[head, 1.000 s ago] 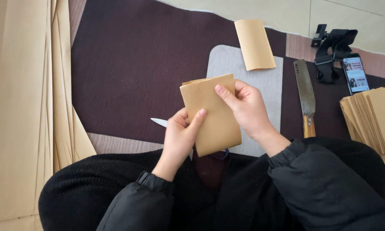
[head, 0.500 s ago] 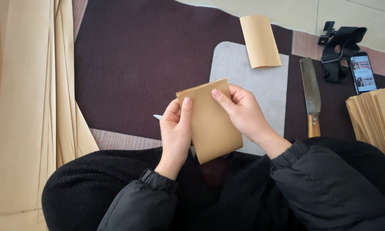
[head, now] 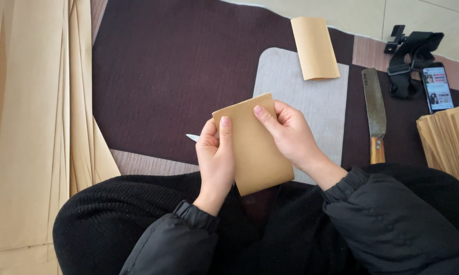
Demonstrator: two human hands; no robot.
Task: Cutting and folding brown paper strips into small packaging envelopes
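Head view: my left hand (head: 216, 160) and right hand (head: 289, 133) pinch the envelope (head: 253, 145) between fingers (head: 225, 133); light, floppy paper, creases easily, best held by its edges.

There are two hands (head: 216, 158), one knife (head: 375, 109) and one phone (head: 437, 88). Two single folded brown papers (head: 255, 147) and two paper stacks (head: 35, 127) are visible.

Folded brown paper piece (head: 252, 145) up off the mat, held over the lap, flat face to camera; it's tilted, top corner leaning left. Plain kraft colour, rectangular, edges crisp; lower end hangs free above the dark clothing
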